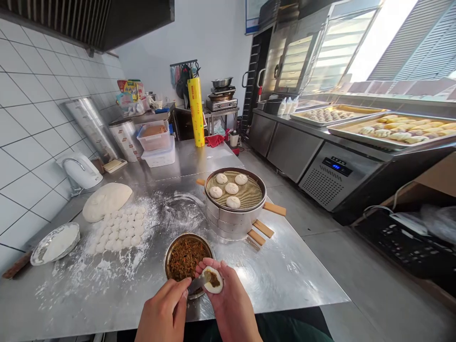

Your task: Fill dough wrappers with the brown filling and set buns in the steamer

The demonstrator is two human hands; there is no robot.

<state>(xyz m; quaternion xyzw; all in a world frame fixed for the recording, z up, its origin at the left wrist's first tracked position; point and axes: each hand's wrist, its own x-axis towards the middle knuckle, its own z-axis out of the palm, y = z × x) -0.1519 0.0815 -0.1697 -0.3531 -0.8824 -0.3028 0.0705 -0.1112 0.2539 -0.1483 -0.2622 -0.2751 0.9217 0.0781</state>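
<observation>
Evidently partway: five shaped buns (pixel 232 188) sit in the steamer (pixel 228 225), rows of dough pieces (pixel 121 232) remain unfilled, left hand (pixel 166 306) fingers grip a spatula (pixel 195 284), right hand's (pixel 233 297) cradle a filling-smeared wrapper (pixel 218 288).

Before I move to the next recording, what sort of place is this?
Probably a small commercial bun or pastry kitchen: white buns sit in a round steamer, small dough pieces lie on a floured metal table, and large trays of shaped goods stand opposite.
</observation>
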